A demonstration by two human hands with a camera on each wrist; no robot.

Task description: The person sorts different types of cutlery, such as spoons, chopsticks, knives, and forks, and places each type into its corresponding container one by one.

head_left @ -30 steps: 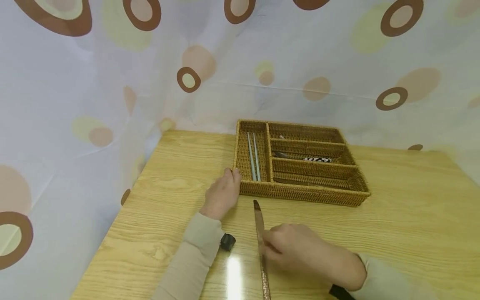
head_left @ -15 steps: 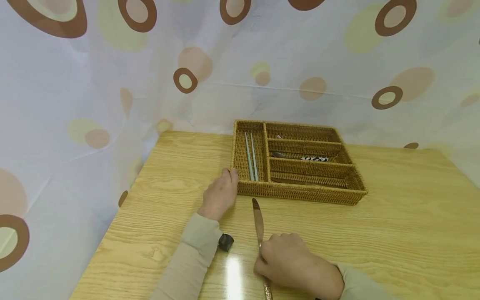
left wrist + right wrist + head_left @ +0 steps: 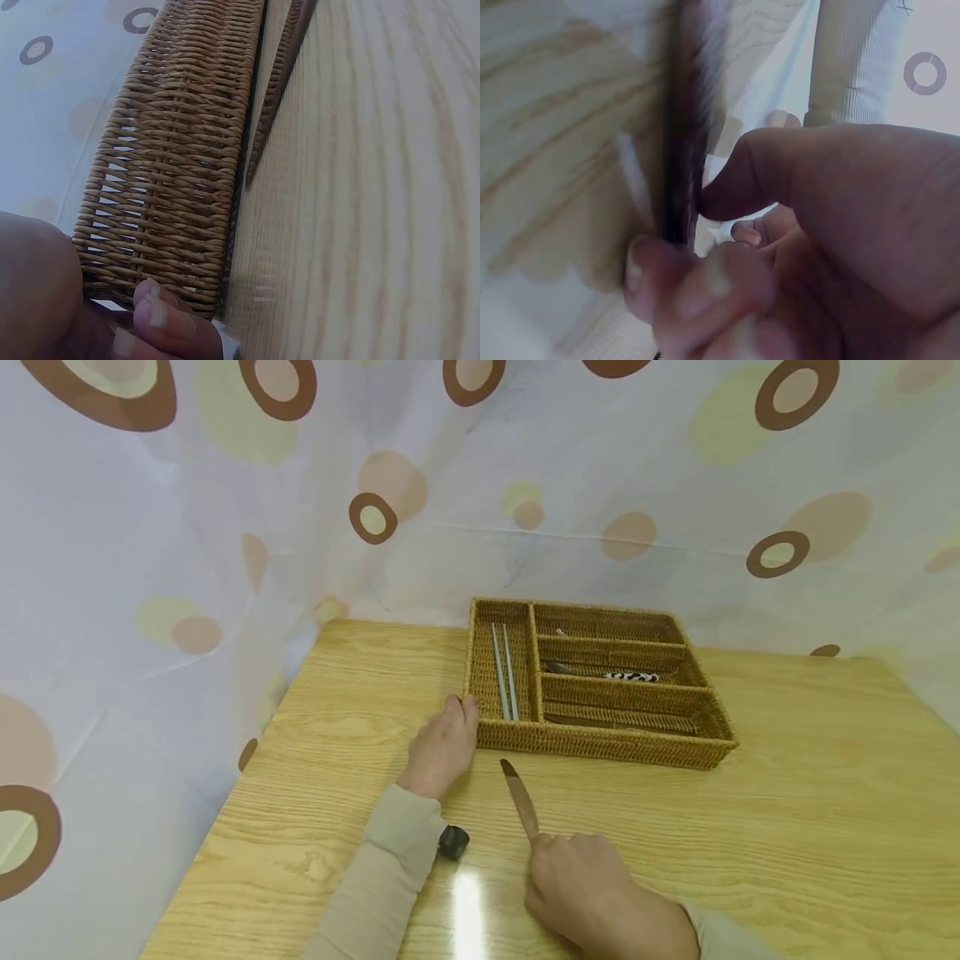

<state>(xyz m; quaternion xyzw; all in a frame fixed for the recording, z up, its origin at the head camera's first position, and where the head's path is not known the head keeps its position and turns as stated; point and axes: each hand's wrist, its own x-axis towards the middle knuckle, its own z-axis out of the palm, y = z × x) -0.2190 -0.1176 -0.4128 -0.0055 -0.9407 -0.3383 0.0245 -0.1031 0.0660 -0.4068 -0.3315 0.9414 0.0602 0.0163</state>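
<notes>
My left hand (image 3: pixel 442 747) grips the near left corner of a wicker cutlery tray (image 3: pixel 600 743); in the left wrist view its fingertips (image 3: pixel 176 319) curl against the woven end. In my right hand (image 3: pixel 588 893) is a table knife (image 3: pixel 519 797), held by the handle with the blade pointing away towards the tray's front wall. The serrated blade edge (image 3: pixel 279 79) shows beside the tray in the left wrist view. Thumb and fingers close on the dark, blurred handle (image 3: pixel 694 97) in the right wrist view. Most of the handle is hidden by the hand in the head view.
Two pale chopsticks (image 3: pixel 505 672) lie in the tray's left compartment. A utensil with a black-and-white handle (image 3: pixel 632 677) is in the middle one, and another knife (image 3: pixel 592 723) in the front one. The wooden table (image 3: pixel 360 693) meets a patterned curtain (image 3: pixel 480 485) behind.
My right hand has slid back along the knife to its handle, and the knife now tilts, tip to the left. The left hand keeps its grip on the tray corner.
</notes>
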